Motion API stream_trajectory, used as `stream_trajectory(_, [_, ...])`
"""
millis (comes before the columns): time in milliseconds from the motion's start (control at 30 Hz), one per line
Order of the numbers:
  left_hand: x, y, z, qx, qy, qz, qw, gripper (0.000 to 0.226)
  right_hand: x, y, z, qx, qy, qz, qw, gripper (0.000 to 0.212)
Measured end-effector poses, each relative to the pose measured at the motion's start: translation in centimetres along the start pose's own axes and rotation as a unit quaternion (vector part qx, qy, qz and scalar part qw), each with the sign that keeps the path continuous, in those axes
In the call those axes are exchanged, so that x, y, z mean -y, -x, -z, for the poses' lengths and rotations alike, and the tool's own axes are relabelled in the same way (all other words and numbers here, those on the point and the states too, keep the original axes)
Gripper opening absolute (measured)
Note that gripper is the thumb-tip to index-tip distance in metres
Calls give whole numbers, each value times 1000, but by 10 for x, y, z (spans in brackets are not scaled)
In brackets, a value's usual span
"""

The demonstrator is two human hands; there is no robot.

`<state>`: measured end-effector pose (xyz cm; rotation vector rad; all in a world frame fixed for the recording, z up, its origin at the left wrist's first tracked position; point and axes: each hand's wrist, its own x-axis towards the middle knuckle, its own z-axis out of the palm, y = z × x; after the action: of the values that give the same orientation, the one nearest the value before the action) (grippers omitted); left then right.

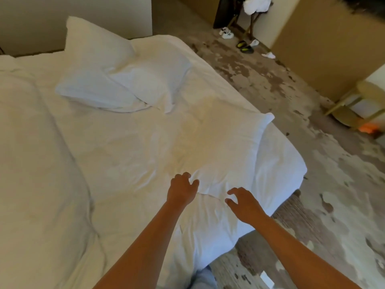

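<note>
A flat white pillowcase or folded cloth (231, 151) lies on the right side of the white bed (125, 142), reaching from my hands to the bed's right edge. My left hand (181, 189) hovers at the cloth's near left corner with its fingers loosely curled, and nothing shows between them. My right hand (242, 203) is just right of it, over the cloth's near edge, fingers spread and bent like a claw, holding nothing. Two plump white pillows (116, 80) lie overlapping at the head end.
A bunched white duvet (35, 163) covers the bed's left side. Patterned carpet (312, 184) runs along the right. Shoes (226, 33) and slippers (245, 46) lie by a folding stand at the back. A low stool (358, 105) stands at far right.
</note>
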<state>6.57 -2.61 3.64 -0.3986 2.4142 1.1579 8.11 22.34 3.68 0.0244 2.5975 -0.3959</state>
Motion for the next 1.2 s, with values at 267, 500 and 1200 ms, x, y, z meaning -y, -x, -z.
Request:
stream_trajectory(267, [-52, -128, -52, -23, -61, 78, 995, 50, -70, -182, 34, 2, 16, 59, 998, 69])
stream_trajectory(500, [-56, -228, -85, -17, -99, 118, 988, 56, -99, -304, 28, 56, 60, 12, 997, 117])
stream_trajectory(1200, [-9, -368, -154, -14, -21, 202, 979, 127, -166, -392, -54, 126, 13, 4, 992, 131])
